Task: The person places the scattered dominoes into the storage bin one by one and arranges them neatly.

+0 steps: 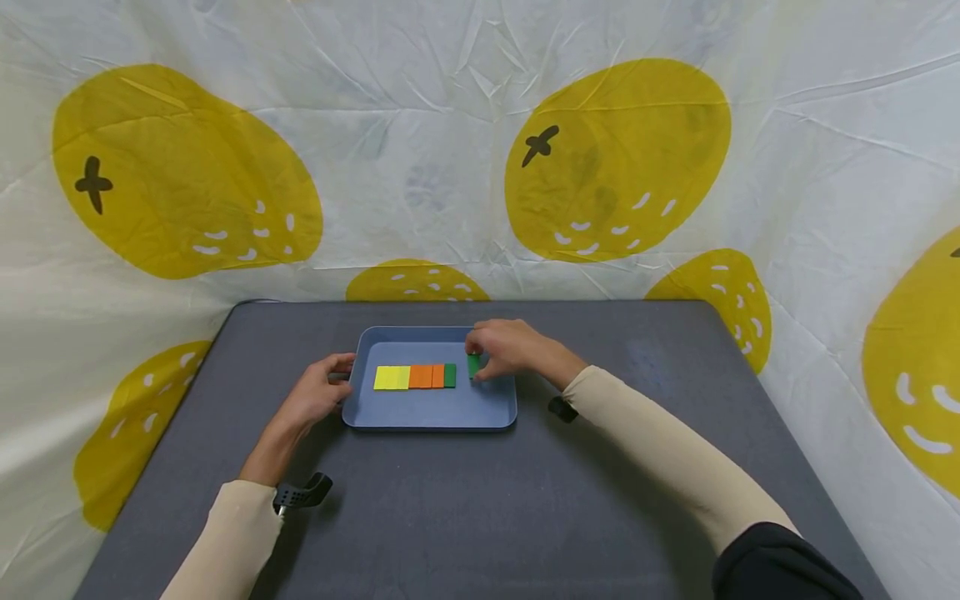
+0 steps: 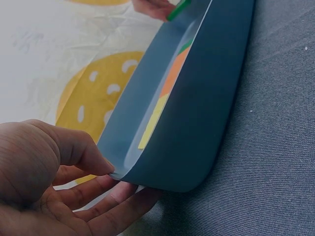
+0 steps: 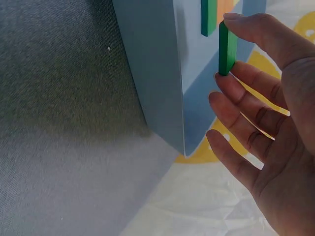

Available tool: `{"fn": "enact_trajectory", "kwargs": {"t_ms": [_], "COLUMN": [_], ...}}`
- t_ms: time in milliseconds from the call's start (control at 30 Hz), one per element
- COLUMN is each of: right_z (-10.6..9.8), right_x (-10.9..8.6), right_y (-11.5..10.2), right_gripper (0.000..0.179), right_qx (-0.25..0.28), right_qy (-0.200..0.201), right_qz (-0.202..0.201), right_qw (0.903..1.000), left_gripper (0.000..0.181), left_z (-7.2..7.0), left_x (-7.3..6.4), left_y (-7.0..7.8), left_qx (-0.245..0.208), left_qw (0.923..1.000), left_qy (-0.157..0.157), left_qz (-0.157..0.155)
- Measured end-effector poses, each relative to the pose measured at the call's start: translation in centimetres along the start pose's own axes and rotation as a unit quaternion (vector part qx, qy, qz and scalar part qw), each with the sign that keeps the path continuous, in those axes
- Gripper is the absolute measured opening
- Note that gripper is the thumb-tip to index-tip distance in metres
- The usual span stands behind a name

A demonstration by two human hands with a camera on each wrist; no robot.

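A blue-grey tray [image 1: 420, 412] lies on the table. My left hand [image 1: 311, 396] grips its left end; in the left wrist view the thumb is at the rim and the fingers lie against the outer wall [image 2: 197, 147]. Over the tray's right part, my right hand [image 1: 517, 346] pinches a small green block [image 3: 227, 49] between thumb and fingertips, the other fingers spread apart. To its left runs a straight row of flat pieces: yellow [image 1: 392, 377], then orange [image 1: 426, 377], then a green piece [image 1: 450, 376] at the right end.
The dark grey table [image 1: 480, 508] extends around the tray. Behind and beside it hangs a white cloth [image 1: 420, 192] printed with large yellow fruit shapes. Dark straps [image 1: 302, 493] are on the wrists, below light sleeves.
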State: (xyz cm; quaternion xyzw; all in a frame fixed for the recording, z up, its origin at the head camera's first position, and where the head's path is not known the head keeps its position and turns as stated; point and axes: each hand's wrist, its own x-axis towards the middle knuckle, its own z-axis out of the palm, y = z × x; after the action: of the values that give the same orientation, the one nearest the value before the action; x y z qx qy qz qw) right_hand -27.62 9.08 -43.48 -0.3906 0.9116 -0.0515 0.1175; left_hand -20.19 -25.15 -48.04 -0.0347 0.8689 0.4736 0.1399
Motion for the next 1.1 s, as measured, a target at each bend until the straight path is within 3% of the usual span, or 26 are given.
{"fn": "enact_trajectory", "kwargs": {"t_ms": [367, 600, 900, 1100], "right_z": [1.4, 1.7, 1.7, 1.0], "right_x": [2.4, 2.9, 2.6, 1.0], "right_y": [-1.1, -1.5, -1.7, -1.5], "right_gripper": [0.041, 0.041, 0.046, 0.049], "right_qx": [-0.044, -0.041, -0.032, -0.006], "right_qy": [-0.042, -0.048, -0.035, -0.004], "right_qz": [0.016, 0.028, 0.025, 0.011], "right_qw": [0.9980, 0.9976, 0.9986, 0.9999], "left_gripper": [0.061, 0.062, 0.061, 0.061], "left_z": [0.0, 0.0, 0.0, 0.0], "left_x": [-0.2, -0.2, -0.1, -0.1], "left_y": [0.2, 0.2, 0.2, 0.1], "left_qx": [0.000, 0.004, 0.002, 0.000], "left_qw": [1.0000, 1.0000, 1.0000, 1.0000], "left_qy": [0.000, 0.000, 0.001, 0.000], "left_qz": [0.005, 0.005, 0.005, 0.005]}}
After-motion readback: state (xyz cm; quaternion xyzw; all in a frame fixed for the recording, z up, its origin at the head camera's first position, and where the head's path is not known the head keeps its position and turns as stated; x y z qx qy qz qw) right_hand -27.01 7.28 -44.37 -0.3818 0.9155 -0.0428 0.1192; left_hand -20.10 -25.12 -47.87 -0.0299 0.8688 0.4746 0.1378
